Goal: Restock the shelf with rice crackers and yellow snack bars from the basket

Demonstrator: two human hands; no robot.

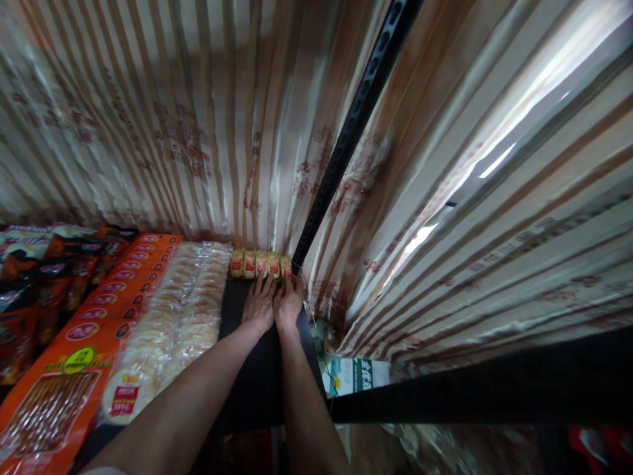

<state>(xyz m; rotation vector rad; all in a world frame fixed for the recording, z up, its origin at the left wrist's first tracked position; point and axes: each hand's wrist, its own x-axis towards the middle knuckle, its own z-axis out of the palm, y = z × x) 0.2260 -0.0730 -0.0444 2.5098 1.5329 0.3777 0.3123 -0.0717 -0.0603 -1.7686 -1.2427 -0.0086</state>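
Along the back edge of the black shelf [247, 376] stands a short row of small yellow snack packets [249, 264] with red labels. My left hand [260, 305] lies at the front of this row, fingers stretched out and touching the packets. Right beside it, my right hand [289, 303] has its fingers closed around the small yellow packet [285, 265] at the row's right end. Its fingertips are partly hidden. To the left of my hands run two rows of clear-wrapped round pale crackers [148, 349], one with a red label at the front.
Orange snack bags [91, 316] overlap in a row farther left, beside darker bags [74, 264]. A black slotted metal post [341, 145] rises at the shelf's back right corner. Pleated printed curtains [222, 132] hang behind and to the right. A green-and-white package [359, 375] lies lower right.
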